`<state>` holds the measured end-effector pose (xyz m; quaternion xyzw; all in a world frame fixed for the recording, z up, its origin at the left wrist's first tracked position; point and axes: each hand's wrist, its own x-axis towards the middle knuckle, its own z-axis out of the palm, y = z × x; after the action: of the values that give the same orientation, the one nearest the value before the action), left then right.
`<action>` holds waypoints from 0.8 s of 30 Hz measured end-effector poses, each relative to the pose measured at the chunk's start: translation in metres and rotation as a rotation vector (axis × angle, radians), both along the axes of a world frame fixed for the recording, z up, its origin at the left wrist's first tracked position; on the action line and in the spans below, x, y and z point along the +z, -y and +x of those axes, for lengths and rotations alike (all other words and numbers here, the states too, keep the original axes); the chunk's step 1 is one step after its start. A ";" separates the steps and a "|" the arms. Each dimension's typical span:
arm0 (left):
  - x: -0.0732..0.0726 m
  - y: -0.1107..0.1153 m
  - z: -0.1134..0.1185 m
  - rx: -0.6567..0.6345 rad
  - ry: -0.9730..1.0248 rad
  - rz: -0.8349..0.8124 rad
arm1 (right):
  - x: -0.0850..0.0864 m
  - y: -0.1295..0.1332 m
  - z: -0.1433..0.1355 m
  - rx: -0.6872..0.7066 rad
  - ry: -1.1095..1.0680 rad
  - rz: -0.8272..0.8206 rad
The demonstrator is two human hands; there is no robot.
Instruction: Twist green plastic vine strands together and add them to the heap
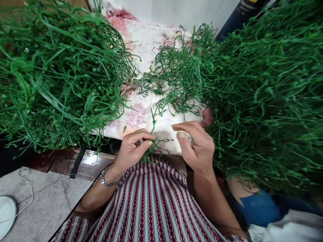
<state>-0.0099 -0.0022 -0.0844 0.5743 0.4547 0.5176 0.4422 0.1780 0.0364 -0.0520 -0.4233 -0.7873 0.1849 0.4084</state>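
Note:
My left hand (pixel 133 146), with a metal watch on the wrist, pinches a thin, branching green plastic stem (pixel 158 147) between thumb and forefinger. Its sprigs spread out over my lap at the table's near edge. To the right, my right hand (pixel 198 146) is raised with thumb and forefinger apart, and nothing shows between them. A loose tangle of similar green stems (pixel 176 70) lies on the table just beyond both hands. One thin sprig (pixel 153 119) stands up right behind my left fingertips.
A big heap of glossy green stems (pixel 63 74) rises on the left, and another tall heap (pixel 264 94) fills the right side. A flowered white cloth (pixel 143 101) covers the table. At the back right leans a dark box (pixel 242 16). A white round object (pixel 6 215) is on the floor.

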 end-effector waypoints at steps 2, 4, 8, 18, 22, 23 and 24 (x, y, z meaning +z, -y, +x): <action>0.001 0.001 0.005 0.014 -0.020 -0.010 | -0.001 0.004 -0.002 0.165 -0.007 -0.156; 0.003 0.002 0.010 0.046 -0.043 -0.009 | -0.008 0.007 -0.008 0.257 -0.025 -0.229; 0.004 0.003 0.016 0.096 -0.125 0.016 | -0.021 0.011 -0.017 0.213 -0.119 -0.179; 0.017 -0.001 0.013 -0.078 -0.554 0.163 | -0.019 0.008 -0.005 0.315 0.082 -0.137; 0.015 0.000 0.011 -0.118 -0.626 0.124 | -0.018 0.012 -0.005 0.277 0.108 -0.208; 0.014 0.000 0.010 -0.131 -0.630 0.116 | -0.017 0.012 -0.005 0.277 0.135 -0.217; 0.013 0.000 0.009 -0.143 -0.620 0.111 | -0.016 0.012 -0.004 0.286 0.168 -0.228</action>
<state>-0.0008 -0.0018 -0.0716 0.7584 0.4974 0.3094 0.2858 0.1737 0.0245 -0.0679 -0.3647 -0.8447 0.2930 0.2602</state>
